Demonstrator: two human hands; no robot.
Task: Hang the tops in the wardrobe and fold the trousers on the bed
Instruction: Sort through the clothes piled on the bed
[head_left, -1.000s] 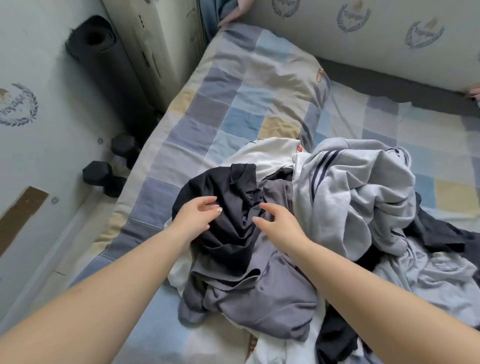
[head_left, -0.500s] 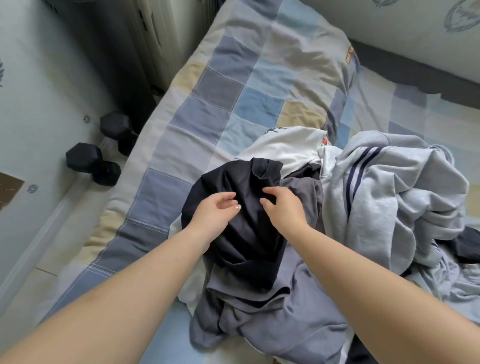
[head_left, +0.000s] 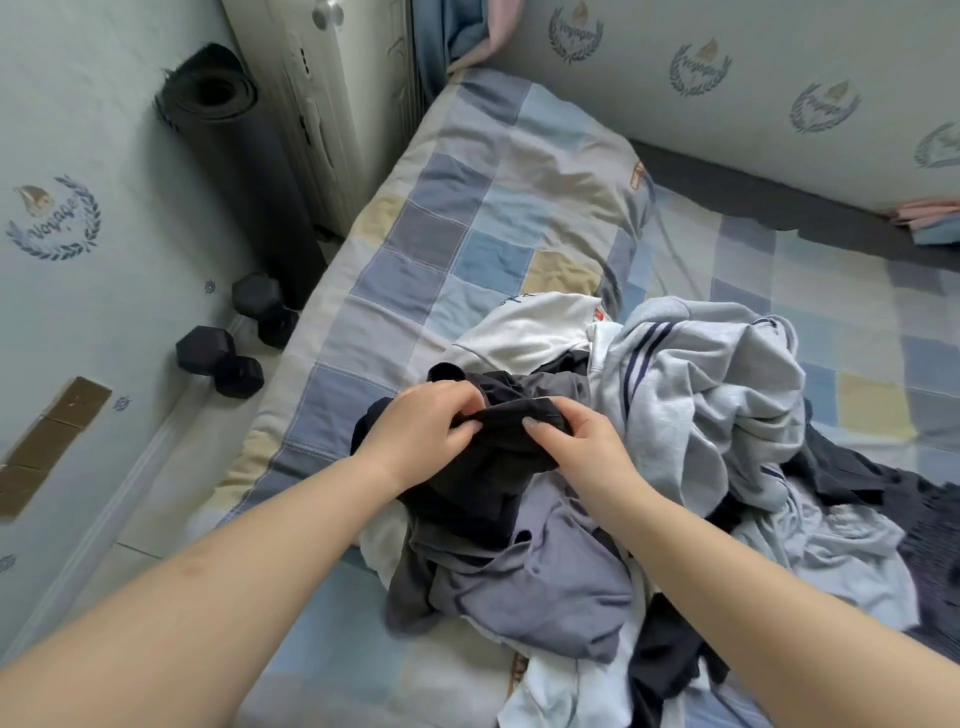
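A heap of clothes lies on the checked bed (head_left: 467, 218). On top at the left is a dark navy garment (head_left: 467, 483). My left hand (head_left: 421, 431) and my right hand (head_left: 576, 441) both pinch a bunched fold of it, side by side. Under it lies a grey-blue garment (head_left: 530, 582). A light grey piece with dark stripes (head_left: 691, 395) sits to the right, a white top (head_left: 530, 327) behind. More dark cloth (head_left: 883, 499) spreads at the right edge of the heap.
A rolled black mat (head_left: 234, 156) leans by a white wardrobe door (head_left: 322, 104) at the far left. Two black dumbbells (head_left: 234, 343) lie on the floor beside the bed. Folded pink and blue cloth (head_left: 930, 218) sits at the far right by the wall.
Both hands have closed on the navy garment and lifted a fold of it. The view has tilted up, showing the mat and wardrobe again.
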